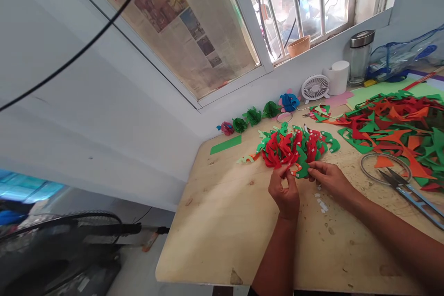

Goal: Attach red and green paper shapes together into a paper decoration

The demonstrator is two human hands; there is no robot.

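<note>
My left hand (pixel 285 192) is closed in a pinch at the near edge of the pile, its fingertips on a small red cut-out piece (pixel 288 166). Just to its right, my right hand (pixel 328 178) pinches the edge of a green wavy cut-out (pixel 301 163) with small white patches on it. Both hands meet in front of a heap of red and green cut-out shapes (pixel 282 145), many bearing little white squares. Whether they are paper or felt I cannot tell. Several white scraps (pixel 322 205) lie on the wood below my right hand.
On the wooden table (pixel 222 222), scissors (pixel 411 194) rest partly over a metal ring (pixel 364 166) at the right, near a big pile of offcuts (pixel 398 120). Along the wall stand a small white fan (pixel 315 88), a glass bottle (pixel 359 62) and green folded figures (pixel 253 115).
</note>
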